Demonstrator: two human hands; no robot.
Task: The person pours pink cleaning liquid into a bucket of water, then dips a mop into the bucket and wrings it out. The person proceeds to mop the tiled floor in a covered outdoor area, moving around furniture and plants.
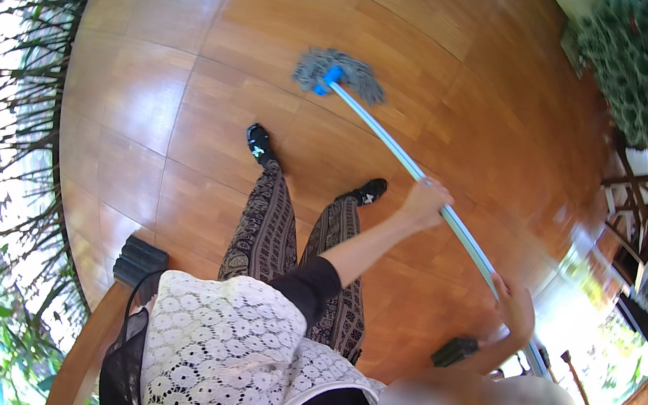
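A mop's grey string head (pixel 362 78) lies spread on the wooden floor, ahead of my feet. Its blue socket (pixel 329 80) joins a long pale-blue handle (pixel 387 139), which slants down to the right. Closed round the middle of this handle is my left hand (pixel 425 204), its arm stretched across in front of my legs. Farther up, near my right side, my right hand (pixel 515 306) grips the same handle with bent fingers. The handle's upper end runs past my right wrist and is partly hidden there.
Glossy brown floor (pixel 242 17) surrounds my black shoes (pixel 259 142). Leafy plants (pixel 18 77) line the left edge. A wooden bar (pixel 85 343) with a dark ribbed block (pixel 140 261) stands at lower left. Green tube-like shapes (pixel 632 72) and wooden furniture (pixel 631 196) are right.
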